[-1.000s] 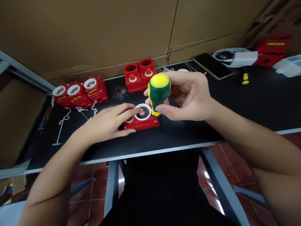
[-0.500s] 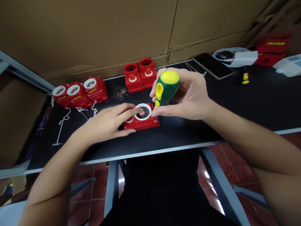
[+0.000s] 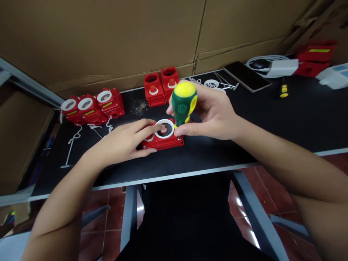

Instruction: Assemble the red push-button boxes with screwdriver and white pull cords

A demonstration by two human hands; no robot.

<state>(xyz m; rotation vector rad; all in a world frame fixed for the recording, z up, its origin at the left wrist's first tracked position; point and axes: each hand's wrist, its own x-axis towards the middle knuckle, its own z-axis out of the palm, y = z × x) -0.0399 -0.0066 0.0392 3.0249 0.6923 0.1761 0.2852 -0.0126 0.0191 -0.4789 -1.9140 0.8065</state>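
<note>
A red box [image 3: 163, 145] with a white ring and a dark round window lies on the black tabletop in front of me. My left hand [image 3: 126, 139] grips its left side, thumb along the front edge and a fingertip on the window. In my right hand [image 3: 208, 112] is a screwdriver [image 3: 182, 101] with a green and yellow handle, closed in the fingers. It stands nearly upright, its shaft at the box's right front corner. The tip's contact with the screw is too small to make out.
Two open red housings [image 3: 153, 98] stand at the back. Several red boxes [image 3: 111, 105] with white rings sit at left, near small hammers on white cords [image 3: 70, 152]. To the right lie a phone [image 3: 246, 76], a white charger [image 3: 284, 67] and more red housings [image 3: 312, 67]. Cardboard [image 3: 108, 43] walls the back.
The screwdriver's handle has turned and tilted left, coming more upright, as my right hand moved slightly left. My left hand and the red box stay almost where they were.
</note>
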